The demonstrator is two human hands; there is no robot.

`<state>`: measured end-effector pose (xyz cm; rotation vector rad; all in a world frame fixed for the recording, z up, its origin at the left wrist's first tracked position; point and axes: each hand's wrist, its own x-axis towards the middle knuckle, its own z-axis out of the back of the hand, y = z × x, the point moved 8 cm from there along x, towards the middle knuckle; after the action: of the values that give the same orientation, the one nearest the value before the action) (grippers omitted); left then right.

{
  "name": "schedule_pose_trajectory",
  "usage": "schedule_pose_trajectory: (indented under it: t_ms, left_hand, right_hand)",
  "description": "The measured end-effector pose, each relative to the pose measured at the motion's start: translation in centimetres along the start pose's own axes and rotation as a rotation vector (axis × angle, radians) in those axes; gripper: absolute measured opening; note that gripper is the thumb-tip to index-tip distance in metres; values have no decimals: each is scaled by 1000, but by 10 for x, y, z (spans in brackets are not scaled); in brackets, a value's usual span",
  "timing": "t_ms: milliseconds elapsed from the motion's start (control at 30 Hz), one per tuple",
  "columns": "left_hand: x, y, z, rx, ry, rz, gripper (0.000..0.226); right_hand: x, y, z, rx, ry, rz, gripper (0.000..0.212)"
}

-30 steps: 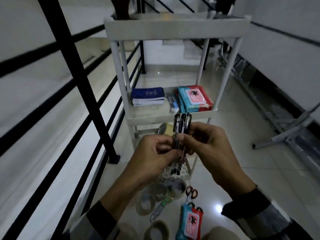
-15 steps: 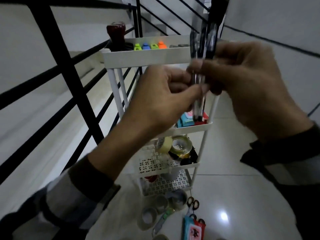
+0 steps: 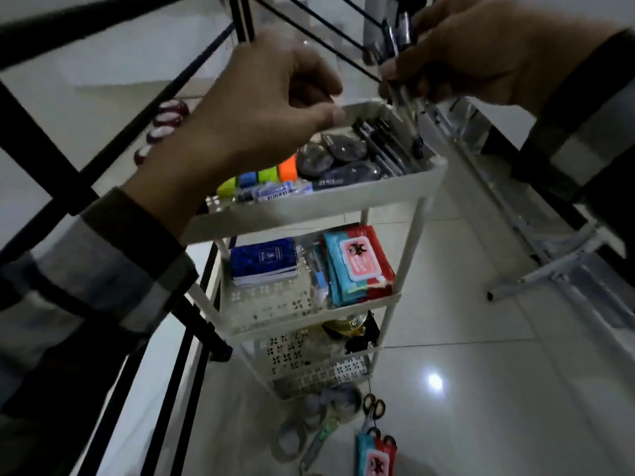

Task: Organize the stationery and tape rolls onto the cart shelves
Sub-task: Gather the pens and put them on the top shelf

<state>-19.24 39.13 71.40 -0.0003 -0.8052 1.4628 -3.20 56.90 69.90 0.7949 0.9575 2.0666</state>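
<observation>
A white multi-tier cart (image 3: 343, 202) stands in front of me. Over the far right corner of its top shelf, my right hand (image 3: 481, 53) grips a bundle of dark pens (image 3: 395, 32), tips pointing down. My left hand (image 3: 268, 97) hovers above the top shelf with fingers curled and nothing in it. Black pens (image 3: 381, 142), correction tapes (image 3: 330, 156) and coloured highlighters (image 3: 261, 176) lie on the top shelf. The second shelf holds a blue notebook (image 3: 263, 259) and a wipes pack (image 3: 357, 266). A tape roll (image 3: 347, 324) sits on the third shelf.
On the floor by the cart lie tape rolls (image 3: 292, 438), a green cutter (image 3: 319, 441), scissors (image 3: 372, 410) and another wipes pack (image 3: 374, 458). A black railing (image 3: 113, 149) runs close along the left. A grey metal frame (image 3: 549, 269) stands at the right.
Both hands rose from low in front of the cart to above its top shelf. My left hand let go of the pen bundle, which my right hand carried to the far right corner.
</observation>
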Motion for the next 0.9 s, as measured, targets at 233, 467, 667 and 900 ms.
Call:
schedule_pose_trajectory:
  t_ms: [233,467,667,900]
  left_hand:
    - [20,21,-32,73,230,79,41]
    - [32,20,-49,134,330,45,44]
    - [34,21,-54,130,396,36,35]
    - [30,19,-55,187,391,-2,34]
  right_hand:
    - [26,20,-51,-201,301,-115,60]
    - [35,11,-69,-546,453,20,28]
    - [44,15,-65,-717,473,130,24]
    - [37,23,-62,-785,404,214,61]
